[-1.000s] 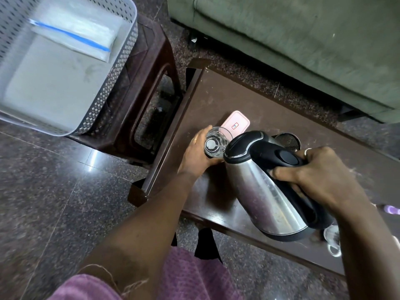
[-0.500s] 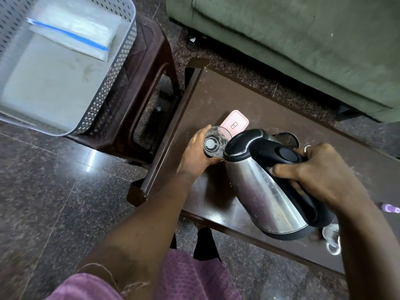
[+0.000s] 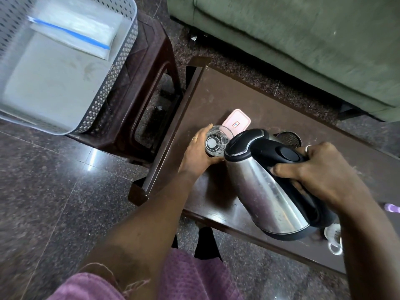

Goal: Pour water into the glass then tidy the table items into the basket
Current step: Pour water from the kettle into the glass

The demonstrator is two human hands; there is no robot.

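- Gripping the black handle of the kettle [image 3: 266, 191], the right hand [image 3: 320, 174] has its fingers curled tight round it. The kettle is tilted, with its spout towards the left hand.
- The left hand [image 3: 199, 152] wraps its fingers round the glass [image 3: 216, 144], which stands on the table [image 3: 238, 94] right at the spout.
- A pink box [image 3: 237, 121] lies just past the left fingertips, behind the glass.
- A dark round mesh thing [image 3: 289, 138] sits just beyond the right knuckles.
- A white cup [image 3: 334, 239] stands below the right wrist, beside the kettle's base.
- The basket [image 3: 112, 83] sits well apart, to the left of the left hand, on a stool [image 3: 151, 61]. A clear bag [image 3: 75, 33] lies inside it.
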